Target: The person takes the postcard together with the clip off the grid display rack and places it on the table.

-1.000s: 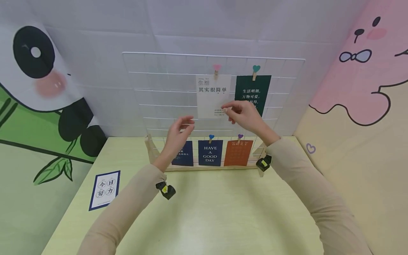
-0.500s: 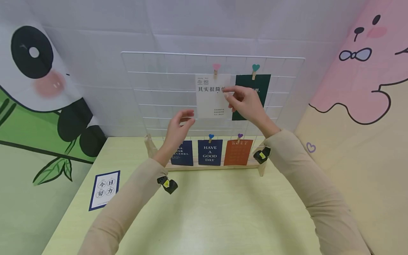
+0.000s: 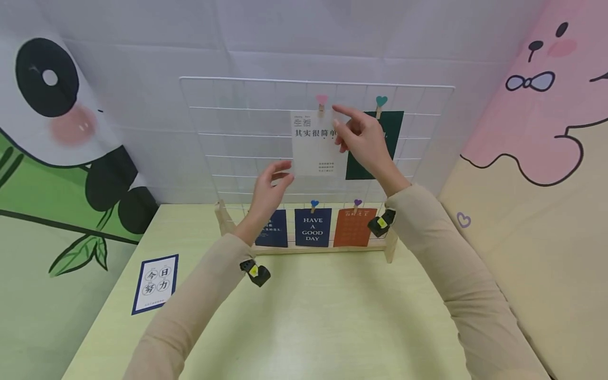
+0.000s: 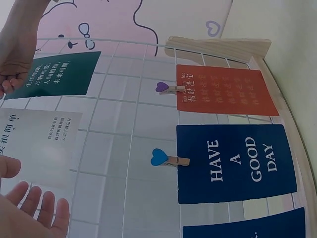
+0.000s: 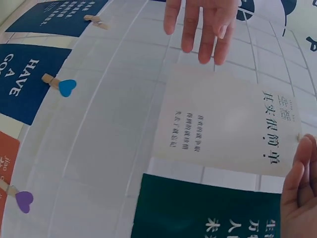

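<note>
A white card (image 3: 313, 148) with black lettering hangs on the wire grid (image 3: 242, 137), clipped at its top by a pink heart clothespin (image 3: 321, 101). My right hand (image 3: 363, 137) is before the card's upper right edge, index finger stretched toward that clothespin, nothing visible in its grip. It partly covers the dark green card (image 3: 363, 168), which hangs from a teal heart clothespin (image 3: 381, 102). Close to the white card's lower left edge is my left hand (image 3: 268, 192), its fingers relaxed and apart. In the right wrist view the left hand (image 5: 203, 27) holds nothing.
Along the grid's bottom hang a blue lettered card (image 3: 313, 227), an orange card (image 3: 352, 227) and another blue card (image 3: 273, 232), partly behind the left arm. A blue-bordered white card (image 3: 154, 284) lies on the table (image 3: 304, 316) at left. Wooden feet support the grid.
My right hand has risen from the white card's lower right corner to its upper right edge, near the pink clothespin. The left hand has shifted slightly up and right.
</note>
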Demonstrator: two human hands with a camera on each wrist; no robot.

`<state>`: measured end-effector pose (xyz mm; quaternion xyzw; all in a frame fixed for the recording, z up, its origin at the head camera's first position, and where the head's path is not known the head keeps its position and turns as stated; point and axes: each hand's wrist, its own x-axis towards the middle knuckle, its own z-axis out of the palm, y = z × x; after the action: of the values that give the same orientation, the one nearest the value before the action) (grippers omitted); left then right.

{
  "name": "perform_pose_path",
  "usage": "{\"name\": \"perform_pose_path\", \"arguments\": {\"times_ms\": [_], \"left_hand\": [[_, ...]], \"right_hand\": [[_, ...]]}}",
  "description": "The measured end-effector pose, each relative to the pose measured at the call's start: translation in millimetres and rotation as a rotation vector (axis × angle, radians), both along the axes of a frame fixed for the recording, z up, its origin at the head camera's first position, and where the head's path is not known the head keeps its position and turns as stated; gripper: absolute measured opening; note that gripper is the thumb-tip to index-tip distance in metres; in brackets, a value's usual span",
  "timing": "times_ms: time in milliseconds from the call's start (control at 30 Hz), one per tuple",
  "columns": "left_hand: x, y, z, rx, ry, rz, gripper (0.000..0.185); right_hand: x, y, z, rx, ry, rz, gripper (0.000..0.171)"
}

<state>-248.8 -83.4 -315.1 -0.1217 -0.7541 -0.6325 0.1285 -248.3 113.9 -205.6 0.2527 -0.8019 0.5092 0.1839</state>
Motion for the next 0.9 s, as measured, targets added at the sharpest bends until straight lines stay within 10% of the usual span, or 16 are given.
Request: {"name": "perform_pose_path", "arguments": {"times_ms": [367,900], "left_hand": [[-4.8,6,1.1,0.046,-0.003,-0.046,0.039],[-11.2,13,-3.7,0.085,-0.037,0.025,0.026]], "right_hand": [[-2.6,-13,12.1,-0.061,-0.104,0.075,0.044],[-38.1,-22,5.1,-0.114,-0.224,-0.041,0.044]]}}
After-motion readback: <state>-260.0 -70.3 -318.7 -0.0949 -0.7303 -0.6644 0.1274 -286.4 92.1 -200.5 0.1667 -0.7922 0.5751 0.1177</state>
